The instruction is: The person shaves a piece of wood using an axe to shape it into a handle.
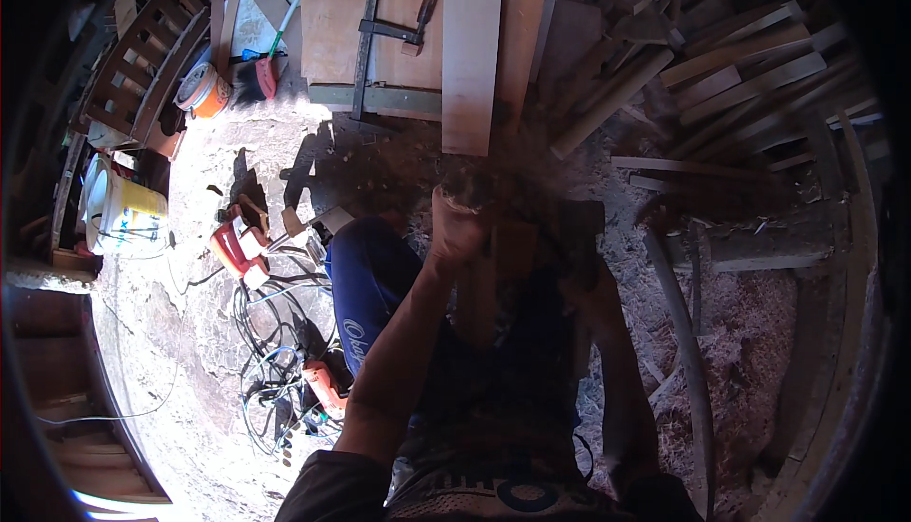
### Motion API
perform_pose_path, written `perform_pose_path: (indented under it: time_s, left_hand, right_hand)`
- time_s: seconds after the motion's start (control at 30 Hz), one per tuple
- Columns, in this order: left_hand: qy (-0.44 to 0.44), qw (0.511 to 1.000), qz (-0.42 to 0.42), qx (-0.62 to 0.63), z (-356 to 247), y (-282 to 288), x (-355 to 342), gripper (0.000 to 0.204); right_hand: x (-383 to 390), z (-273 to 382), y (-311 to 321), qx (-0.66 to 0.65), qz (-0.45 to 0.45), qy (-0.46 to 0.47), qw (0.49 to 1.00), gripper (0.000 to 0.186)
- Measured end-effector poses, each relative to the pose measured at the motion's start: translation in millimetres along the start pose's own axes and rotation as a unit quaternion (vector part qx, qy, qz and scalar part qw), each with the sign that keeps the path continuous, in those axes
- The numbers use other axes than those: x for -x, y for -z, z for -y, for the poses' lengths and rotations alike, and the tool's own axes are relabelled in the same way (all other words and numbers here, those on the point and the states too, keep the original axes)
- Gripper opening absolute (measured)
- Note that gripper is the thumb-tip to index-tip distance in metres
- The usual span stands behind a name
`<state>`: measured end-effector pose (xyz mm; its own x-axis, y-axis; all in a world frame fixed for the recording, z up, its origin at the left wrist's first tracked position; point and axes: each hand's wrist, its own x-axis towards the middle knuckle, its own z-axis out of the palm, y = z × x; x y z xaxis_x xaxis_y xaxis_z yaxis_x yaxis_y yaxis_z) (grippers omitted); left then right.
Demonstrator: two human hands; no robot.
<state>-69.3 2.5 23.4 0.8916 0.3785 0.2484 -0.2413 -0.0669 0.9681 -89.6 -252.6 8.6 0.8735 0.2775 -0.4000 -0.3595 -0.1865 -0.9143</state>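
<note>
Wooden block (513, 249) lies in deep shadow between the two hands, low in front of the torso and short of the near end of a pale plank (470, 57). Left hand (458, 223): fingers look curled, just beside the block; whether they grip it or something darker cannot be told. Right hand (590, 287): nearly lost in the dark on the block's other side; grip unreadable.

Surroundings: bar clamp (368, 33) with a wooden handle on a plywood panel (327, 14), left of the plank; clamp tightness not readable. Orange power tool (325, 389) among looped cables (261, 332) on the floor, left of the trousered leg (368, 261).

Risks, as judged:
- Poor light over the hands could hide an edge or a fingertip's position; a nick or a misplaced grip might follow.
- Plank end points at the left hand, close by; a quick forward motion could rap the knuckles.
- Foot shifted leftward could snag the cables and drag the tool.
- Wood shavings (750, 332) cover the floor at right; footing there may be slippery.
</note>
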Motion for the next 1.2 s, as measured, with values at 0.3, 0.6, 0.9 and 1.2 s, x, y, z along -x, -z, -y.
perform_pose_path:
  time_s: [0.3, 0.6, 0.9, 1.2]
  left_hand:
    - [0.014, 0.997, 0.025, 0.069, 17, -19, -21, 0.004]
    - [-0.158, 0.985, 0.072, 0.013, 39, -17, -5, 0.023]
    - [-0.113, 0.987, 0.108, 0.048, 56, -9, 13, 0.021]
    - [0.000, 0.994, 0.097, 0.052, 21, -9, 20, 0.017]
  right_hand:
    - [14, 181, -38, 0.329, 0.000, 0.397, 0.857, 0.053]
    - [12, 170, -39, 0.492, 0.132, 0.348, 0.787, 0.050]
    - [14, 131, -42, 0.485, 0.053, 0.417, 0.767, 0.048]
    - [69, 228, -62, 0.210, -0.073, 0.482, 0.848, 0.050]
